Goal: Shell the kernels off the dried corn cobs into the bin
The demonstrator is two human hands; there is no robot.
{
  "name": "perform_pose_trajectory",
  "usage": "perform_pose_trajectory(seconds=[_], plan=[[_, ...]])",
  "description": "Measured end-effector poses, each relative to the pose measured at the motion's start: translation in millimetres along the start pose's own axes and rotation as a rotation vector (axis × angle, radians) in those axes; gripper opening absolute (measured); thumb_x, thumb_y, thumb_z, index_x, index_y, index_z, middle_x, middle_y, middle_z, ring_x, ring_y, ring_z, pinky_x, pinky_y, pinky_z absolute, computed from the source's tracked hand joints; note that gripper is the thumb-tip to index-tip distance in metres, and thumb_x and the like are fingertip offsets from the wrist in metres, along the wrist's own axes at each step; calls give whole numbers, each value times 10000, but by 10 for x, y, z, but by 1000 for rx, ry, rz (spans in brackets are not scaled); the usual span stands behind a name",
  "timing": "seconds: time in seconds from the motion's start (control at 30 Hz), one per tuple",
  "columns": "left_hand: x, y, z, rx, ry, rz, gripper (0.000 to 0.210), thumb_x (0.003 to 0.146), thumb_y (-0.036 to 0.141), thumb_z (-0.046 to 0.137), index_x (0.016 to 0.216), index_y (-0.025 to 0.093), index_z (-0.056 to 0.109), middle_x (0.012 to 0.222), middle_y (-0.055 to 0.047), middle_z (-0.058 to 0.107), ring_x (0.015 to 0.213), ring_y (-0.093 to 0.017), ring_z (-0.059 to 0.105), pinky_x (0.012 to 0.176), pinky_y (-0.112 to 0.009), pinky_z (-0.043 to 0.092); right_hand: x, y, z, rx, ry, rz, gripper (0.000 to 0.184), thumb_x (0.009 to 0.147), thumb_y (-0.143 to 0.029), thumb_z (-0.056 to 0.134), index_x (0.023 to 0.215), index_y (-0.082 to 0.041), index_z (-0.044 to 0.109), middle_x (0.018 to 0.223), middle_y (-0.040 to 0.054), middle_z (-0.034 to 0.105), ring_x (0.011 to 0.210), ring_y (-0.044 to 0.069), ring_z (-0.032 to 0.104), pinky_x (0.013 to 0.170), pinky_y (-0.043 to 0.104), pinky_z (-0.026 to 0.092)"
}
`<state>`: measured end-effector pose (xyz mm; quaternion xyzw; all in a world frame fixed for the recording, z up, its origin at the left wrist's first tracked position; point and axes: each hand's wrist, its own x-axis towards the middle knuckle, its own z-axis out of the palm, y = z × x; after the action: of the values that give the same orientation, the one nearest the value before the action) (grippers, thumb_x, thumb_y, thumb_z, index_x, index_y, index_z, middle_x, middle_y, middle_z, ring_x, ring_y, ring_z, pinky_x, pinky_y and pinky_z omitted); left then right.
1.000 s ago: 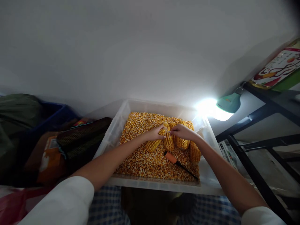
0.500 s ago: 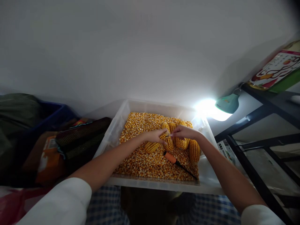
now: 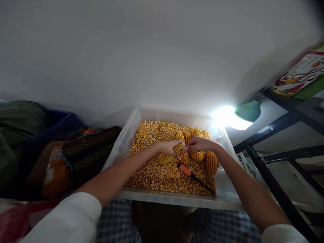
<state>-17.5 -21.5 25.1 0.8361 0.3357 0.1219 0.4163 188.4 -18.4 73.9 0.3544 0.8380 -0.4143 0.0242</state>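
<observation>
A corn cob is gripped by my left hand, its end turned toward my right hand. My right hand is closed in a pinch at that end, by a thin dark sliver too small to name. More yellow cobs lie behind and beneath my hands. One cob rests under my left wrist, another against the right side. An orange-handled screwdriver-like tool with a black shaft lies on the loose kernels just in front of my hands.
The kernels fill a translucent plastic bin. A lit green lamp hangs from a dark metal rack at right. Leftward stand a dark mesh bag and a blue crate. A white wall rises behind.
My right hand has shifted very slightly, still pinching near the cob's end. The cob in my left hand has tilted a little. The whole view has drifted slightly.
</observation>
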Motion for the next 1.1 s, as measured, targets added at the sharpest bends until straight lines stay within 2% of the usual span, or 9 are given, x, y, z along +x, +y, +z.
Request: perform_pose_trajectory(seconds=[0.1, 0.17, 0.37, 0.53, 0.6, 0.73, 0.9, 1.1], plan=[[0, -64, -52, -11, -71, -34, 705, 509, 460, 668, 1109, 181, 425, 1086, -64, 534, 968, -228, 512, 764, -253, 393, 23, 7, 18, -36, 129, 36, 319, 735, -393, 478, 663, -120, 628, 493, -44, 344, 463, 55, 283, 443, 201, 216], [-10, -76, -84, -39, -19, -87, 751, 503, 499, 659, 1135, 179, 407, 1101, -72, 523, 970, -236, 512, 746, -247, 394, 49, 13, 47, -67, 187, 46, 341, 745, -406, 460, 605, -123, 587, 496, -44, 323, 467, 55, 268, 446, 204, 210], [-37, -33, -108, -33, 7, -135, 703, 565, 592, 563, 1122, 188, 424, 1059, -64, 550, 922, -221, 531, 714, -238, 389, 104, 32, 119, -117, 80, 34, 389, 747, -443, 448, 548, -123, 543, 475, -48, 307, 464, 54, 255, 459, 210, 211], [-19, -84, -76, 8, 12, -136, 665, 628, 611, 488, 1140, 196, 398, 1082, -70, 540, 915, -213, 533, 721, -240, 390, 45, 38, 37, -105, 212, 56, 383, 759, -441, 427, 606, -124, 577, 483, -44, 326, 468, 58, 272, 456, 208, 214], [-12, -110, -56, 12, 52, -132, 650, 637, 607, 481, 1126, 186, 402, 1071, -76, 538, 931, -222, 526, 730, -249, 391, 35, 31, 21, -97, 277, 72, 391, 763, -449, 414, 621, -126, 583, 481, -42, 328, 466, 60, 275, 455, 206, 216], [-4, -135, -12, 39, 209, -136, 601, 655, 594, 476, 1081, 176, 411, 1076, -93, 527, 945, -239, 513, 752, -286, 391, 77, -2, 65, -135, 370, 78, 372, 769, -425, 403, 637, -129, 585, 488, -37, 361, 473, 63, 307, 465, 203, 220], [25, -131, 23, 35, 352, -150, 591, 655, 594, 479, 1063, 179, 380, 997, -72, 549, 875, -226, 530, 726, -304, 402, 128, -71, 121, -143, 443, 70, 367, 776, -397, 390, 596, -126, 560, 484, -37, 347, 485, 64, 302, 467, 202, 208], [32, -82, 17, 33, 392, -131, 601, 652, 606, 476, 1057, 176, 362, 938, -60, 555, 837, -220, 536, 696, -304, 408, 103, -67, 91, -119, 448, 39, 375, 783, -408, 375, 566, -134, 513, 490, -38, 328, 497, 68, 294, 482, 212, 210]])
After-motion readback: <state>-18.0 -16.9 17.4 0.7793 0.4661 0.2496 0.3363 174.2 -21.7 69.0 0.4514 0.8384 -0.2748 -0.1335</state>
